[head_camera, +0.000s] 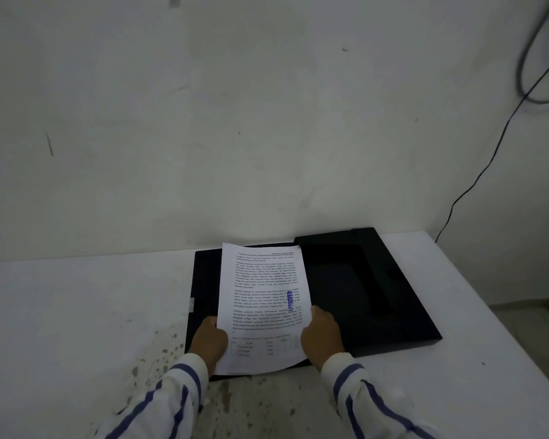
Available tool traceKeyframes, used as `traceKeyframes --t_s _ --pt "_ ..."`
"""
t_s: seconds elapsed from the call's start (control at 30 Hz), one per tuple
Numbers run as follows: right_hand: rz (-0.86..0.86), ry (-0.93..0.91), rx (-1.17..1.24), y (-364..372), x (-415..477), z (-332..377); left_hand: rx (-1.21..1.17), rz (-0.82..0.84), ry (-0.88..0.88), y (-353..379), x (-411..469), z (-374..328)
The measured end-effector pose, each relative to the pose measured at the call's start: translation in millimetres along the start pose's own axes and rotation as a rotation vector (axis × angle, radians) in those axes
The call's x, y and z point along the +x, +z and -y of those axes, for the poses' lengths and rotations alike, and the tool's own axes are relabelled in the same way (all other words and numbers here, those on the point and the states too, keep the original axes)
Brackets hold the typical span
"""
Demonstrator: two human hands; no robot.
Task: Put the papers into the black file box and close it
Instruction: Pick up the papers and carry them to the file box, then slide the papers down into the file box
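The black file box (362, 289) lies flat and open on the white table, its lid spread to the right. White printed papers (263, 299) with a blue stamp are over the box's left half. My left hand (211, 340) grips the papers' lower left edge. My right hand (322, 335) grips their lower right edge. The near end of the papers curls up slightly between both hands. The part of the box under the papers is hidden.
The white table (76, 312) is stained near its front (159, 359) and ends at an edge on the right. A grey-white wall (235, 122) rises just behind the box. A black cable (488, 160) hangs down the wall at the right.
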State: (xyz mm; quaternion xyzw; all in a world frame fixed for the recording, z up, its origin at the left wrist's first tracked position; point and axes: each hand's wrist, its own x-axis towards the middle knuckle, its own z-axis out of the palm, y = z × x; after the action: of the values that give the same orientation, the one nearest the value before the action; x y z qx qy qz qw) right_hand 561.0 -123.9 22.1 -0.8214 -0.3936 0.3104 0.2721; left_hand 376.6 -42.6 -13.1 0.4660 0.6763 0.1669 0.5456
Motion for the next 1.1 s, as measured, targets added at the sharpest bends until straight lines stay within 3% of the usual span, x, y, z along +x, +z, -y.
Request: traceKeyframes --t_s 0.33,0.6,1.1 --pt "-0.123 -0.027 -0.245 -34 -5 -29 -0.086 0.007 -0.002 -5 1 8" --pt "-0.051 0.016 -0.557 -57 -5 -71 -0.138 0.019 -0.003 0 3 5" --pt "-0.010 -0.119 -0.652 -64 0 -94 -0.060 -0.060 -0.030 18 -3 4"
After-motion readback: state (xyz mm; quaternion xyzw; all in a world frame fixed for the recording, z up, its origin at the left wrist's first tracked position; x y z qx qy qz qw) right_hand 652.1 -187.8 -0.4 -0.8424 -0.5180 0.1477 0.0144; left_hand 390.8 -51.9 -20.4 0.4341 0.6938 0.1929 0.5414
